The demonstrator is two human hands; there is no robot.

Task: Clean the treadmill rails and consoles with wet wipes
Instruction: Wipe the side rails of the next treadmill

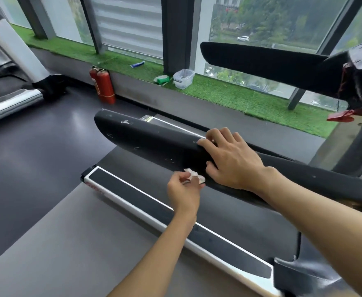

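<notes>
Item list, as I see it from my station:
- a neighbouring treadmill (15, 99), far left
- two red fire extinguishers (105, 86) on the floor, against the grass-lined window ledge (229, 95)
- the near handrail (145, 138), black and scuffed, crossing the middle
- my left hand (184, 189) just below it, fingers pinching a crumpled wet wipe (194, 175) at the rail's lower edge
- my right hand (229, 159), fingers curled over the rail's top, thumb on its near face
- a red safety clip (339, 117), far right
</notes>
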